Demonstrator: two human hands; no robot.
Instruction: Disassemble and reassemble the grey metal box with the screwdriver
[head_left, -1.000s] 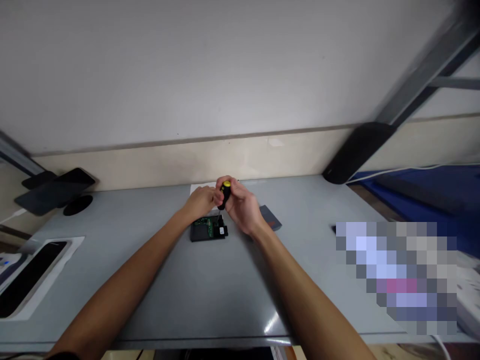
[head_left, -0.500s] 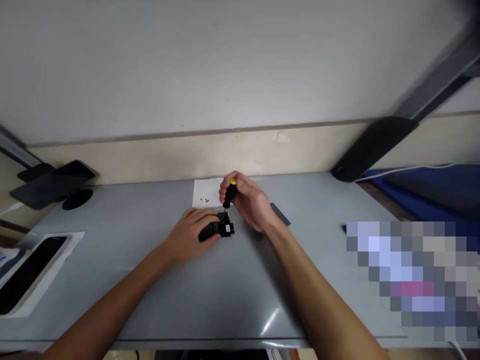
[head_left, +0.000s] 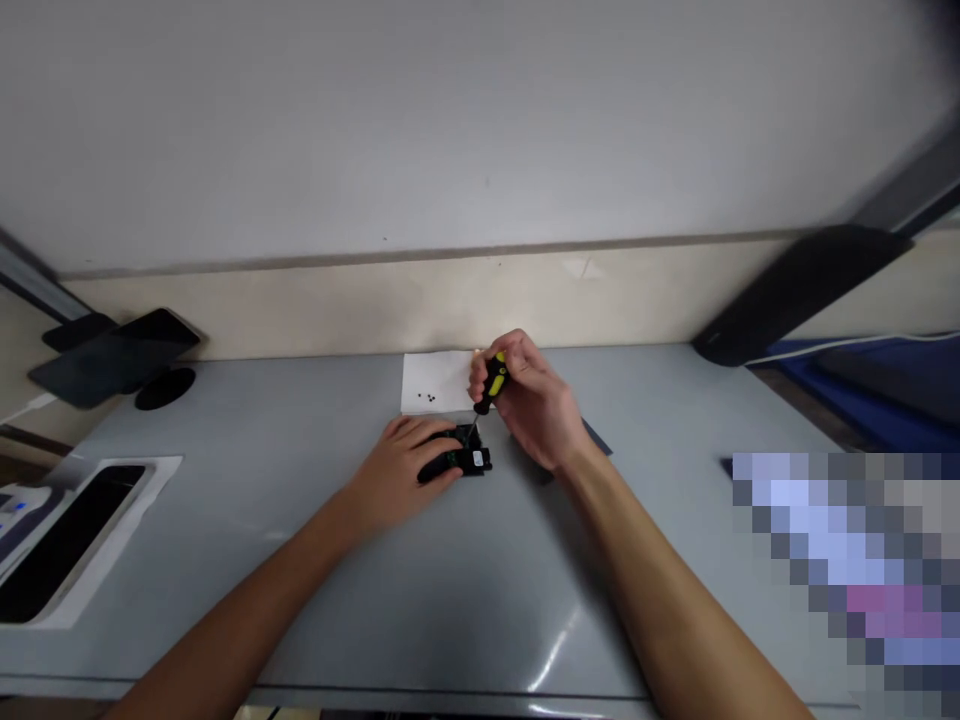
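My left hand (head_left: pixel 409 465) grips a small black device (head_left: pixel 474 460) with a white label and bits of green circuit board, holding it down on the grey table. My right hand (head_left: pixel 529 400) is wrapped round the black and yellow handle of a screwdriver (head_left: pixel 495 378). The screwdriver leans, and its shaft points down into the device near my left fingertips; the exact contact of the tip is too small to make out. Behind the device lies a white paper sheet (head_left: pixel 427 375) with several tiny dark pieces, which look like screws.
A flat dark piece (head_left: pixel 598 437) lies beyond my right wrist. At the left are a phone on a stand (head_left: pixel 116 355) and a dark-screened device (head_left: pixel 75 535) on paper. A black cylinder (head_left: pixel 795 290) stands back right; a blurred-out screen (head_left: pixel 847 560) is front right.
The whole view has shifted, so the table things appear further right. The screwdriver handle has turned and tilted more in my right hand, showing its yellow side. My left hand keeps its hold.
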